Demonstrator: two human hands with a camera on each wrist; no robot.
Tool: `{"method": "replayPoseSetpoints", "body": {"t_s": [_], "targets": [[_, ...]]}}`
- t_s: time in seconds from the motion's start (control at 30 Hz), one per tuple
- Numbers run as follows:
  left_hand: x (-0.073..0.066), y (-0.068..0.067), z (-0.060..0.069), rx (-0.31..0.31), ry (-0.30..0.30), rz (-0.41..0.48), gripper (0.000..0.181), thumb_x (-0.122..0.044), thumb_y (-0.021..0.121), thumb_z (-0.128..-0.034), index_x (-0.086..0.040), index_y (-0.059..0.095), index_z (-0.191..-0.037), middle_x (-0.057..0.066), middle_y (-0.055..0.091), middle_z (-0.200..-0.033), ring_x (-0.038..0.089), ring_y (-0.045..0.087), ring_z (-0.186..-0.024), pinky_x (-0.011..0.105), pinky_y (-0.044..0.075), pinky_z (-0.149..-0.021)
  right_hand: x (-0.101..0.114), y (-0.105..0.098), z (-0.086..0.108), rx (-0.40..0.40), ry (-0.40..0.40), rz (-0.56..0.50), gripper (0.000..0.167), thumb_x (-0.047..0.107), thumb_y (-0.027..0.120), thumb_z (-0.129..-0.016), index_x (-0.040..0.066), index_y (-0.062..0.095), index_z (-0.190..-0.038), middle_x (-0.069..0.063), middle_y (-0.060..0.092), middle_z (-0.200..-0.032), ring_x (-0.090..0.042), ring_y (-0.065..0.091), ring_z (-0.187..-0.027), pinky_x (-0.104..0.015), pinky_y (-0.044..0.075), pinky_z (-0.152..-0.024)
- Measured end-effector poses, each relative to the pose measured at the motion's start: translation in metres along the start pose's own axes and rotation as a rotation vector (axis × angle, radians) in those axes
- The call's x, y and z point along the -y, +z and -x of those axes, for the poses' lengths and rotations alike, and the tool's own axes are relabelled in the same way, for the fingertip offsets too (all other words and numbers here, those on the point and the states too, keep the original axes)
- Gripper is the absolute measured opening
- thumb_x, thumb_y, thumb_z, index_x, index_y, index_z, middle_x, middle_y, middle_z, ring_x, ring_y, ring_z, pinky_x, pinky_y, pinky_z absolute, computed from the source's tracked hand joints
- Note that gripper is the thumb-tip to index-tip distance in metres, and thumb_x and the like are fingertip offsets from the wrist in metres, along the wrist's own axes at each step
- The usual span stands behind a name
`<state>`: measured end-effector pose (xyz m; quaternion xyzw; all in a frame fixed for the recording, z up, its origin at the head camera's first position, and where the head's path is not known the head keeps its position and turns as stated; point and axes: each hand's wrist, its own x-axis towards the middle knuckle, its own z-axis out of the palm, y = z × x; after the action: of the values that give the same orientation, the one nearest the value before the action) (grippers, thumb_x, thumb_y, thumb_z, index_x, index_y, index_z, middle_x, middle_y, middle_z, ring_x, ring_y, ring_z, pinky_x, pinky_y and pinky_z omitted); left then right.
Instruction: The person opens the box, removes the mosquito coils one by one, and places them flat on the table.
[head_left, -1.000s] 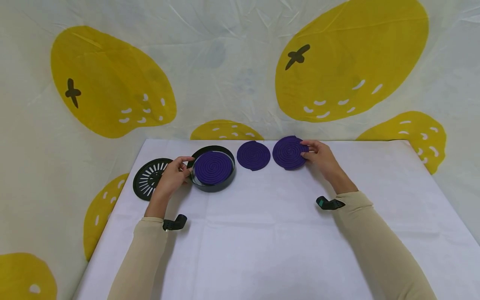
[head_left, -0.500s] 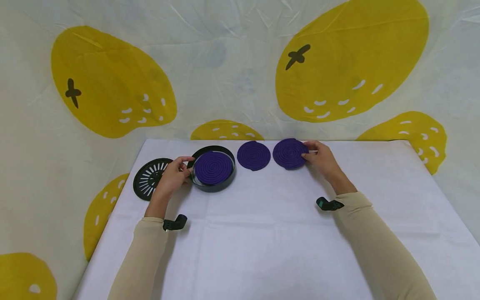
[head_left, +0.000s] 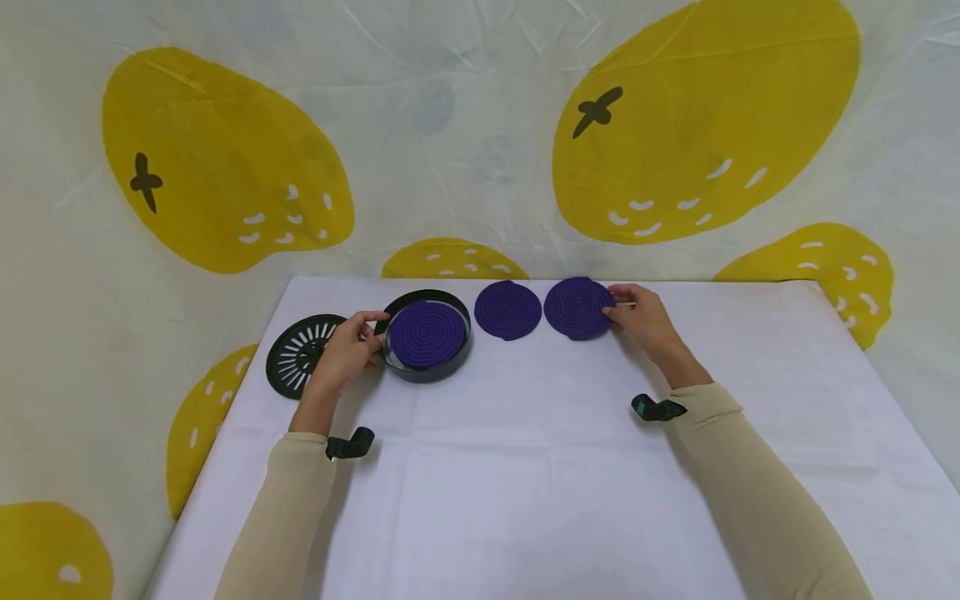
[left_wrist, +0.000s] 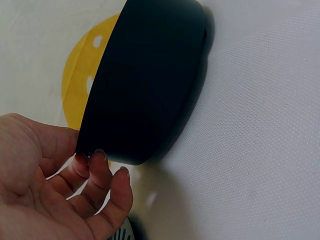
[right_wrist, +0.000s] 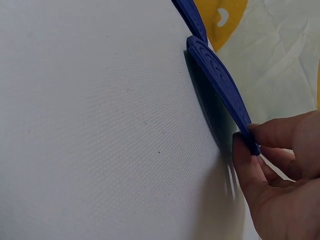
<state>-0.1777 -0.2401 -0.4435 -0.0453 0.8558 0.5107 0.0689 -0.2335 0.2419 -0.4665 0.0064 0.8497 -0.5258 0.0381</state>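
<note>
My left hand (head_left: 348, 350) pinches the left rim of a round black mosquito coil tin (head_left: 429, 376). In the left wrist view, thumb and fingertips meet at the edge of the tin (left_wrist: 145, 80). A purple mosquito coil (head_left: 427, 334) lies inside it. On the right, my right hand (head_left: 643, 321) holds another purple coil (head_left: 576, 308) by its right edge, between thumb and fingers. The right wrist view shows this coil (right_wrist: 220, 82) tilted, its gripped edge lifted off the cloth above a shadow. A third purple coil (head_left: 507, 311) lies flat between the tin and the held coil.
A black slotted lid (head_left: 288, 367) lies left of the tin, partly hidden by my left hand. White cloth covers the table (head_left: 525, 483). Behind its back edge hangs a pale curtain (head_left: 465, 125) with yellow fruit prints.
The coil in my right hand has come down slightly and tilts less than a second ago. My left hand and the tin have stayed where they were.
</note>
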Motion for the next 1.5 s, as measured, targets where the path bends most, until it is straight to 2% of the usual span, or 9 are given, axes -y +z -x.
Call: {"method": "replayPoseSetpoints", "body": {"t_s": [0.3,0.6,0.9,1.17,1.3,1.5], "targets": [[-0.0025,-0.0004,0.0007,0.002,-0.003,0.006,0.040,-0.006,0.060,-0.1009,-0.011,0.057,-0.140,0.005,0.040,-0.095,0.020,0.051,-0.074,0.041,0.054,-0.070,-0.0005,-0.0010,-0.0010,-0.011,-0.012,0.052,0.049,0.005,0.064,-0.096,-0.007,0.052,-0.142,-0.028,0.059,-0.131,0.001,0.056,-0.086,-0.006,0.045,-0.073],[-0.0015,0.0004,0.0015,-0.002,0.010,0.018,0.040,-0.005,0.060,-0.1002,-0.011,0.058,-0.139,0.004,0.040,-0.093,0.018,0.049,-0.080,0.041,0.055,-0.067,0.0018,0.0014,-0.0012,-0.024,0.023,0.083,0.049,0.004,0.065,-0.097,-0.006,0.051,-0.143,-0.027,0.058,-0.129,-0.021,0.058,-0.102,-0.006,0.043,-0.072],[-0.0013,-0.0001,0.0007,0.003,0.007,0.013,0.040,-0.006,0.060,-0.1006,-0.011,0.058,-0.140,0.005,0.040,-0.094,0.020,0.050,-0.081,0.042,0.055,-0.068,0.0019,0.0011,-0.0016,-0.019,0.039,0.069,0.050,0.000,0.066,-0.095,-0.008,0.051,-0.142,-0.029,0.059,-0.128,-0.018,0.058,-0.102,-0.005,0.045,-0.072],[-0.0010,-0.0006,0.0011,0.002,0.010,0.015,0.039,-0.006,0.060,-0.1006,-0.011,0.058,-0.140,0.005,0.040,-0.094,0.019,0.050,-0.081,0.041,0.054,-0.067,0.0027,-0.0017,0.0026,-0.041,0.002,0.133,0.047,0.006,0.068,-0.095,-0.007,0.056,-0.139,-0.028,0.060,-0.132,-0.034,0.058,-0.117,-0.013,0.043,-0.082],[-0.0012,-0.0006,0.0012,0.002,0.012,0.014,0.040,-0.006,0.060,-0.1007,-0.011,0.058,-0.140,0.005,0.040,-0.094,0.020,0.050,-0.081,0.040,0.054,-0.067,0.0021,-0.0032,0.0032,-0.061,-0.027,0.131,0.043,0.006,0.068,-0.095,-0.006,0.060,-0.135,-0.027,0.063,-0.129,-0.030,0.060,-0.112,-0.012,0.043,-0.082],[-0.0008,-0.0009,0.0004,0.001,-0.003,0.011,0.040,-0.006,0.060,-0.1008,-0.011,0.058,-0.140,0.005,0.040,-0.094,0.021,0.051,-0.082,0.040,0.055,-0.067,0.0031,-0.0041,0.0042,-0.062,-0.036,0.075,0.041,0.015,0.068,-0.098,-0.003,0.062,-0.135,-0.024,0.064,-0.129,-0.010,0.061,-0.098,-0.008,0.046,-0.077]]}}
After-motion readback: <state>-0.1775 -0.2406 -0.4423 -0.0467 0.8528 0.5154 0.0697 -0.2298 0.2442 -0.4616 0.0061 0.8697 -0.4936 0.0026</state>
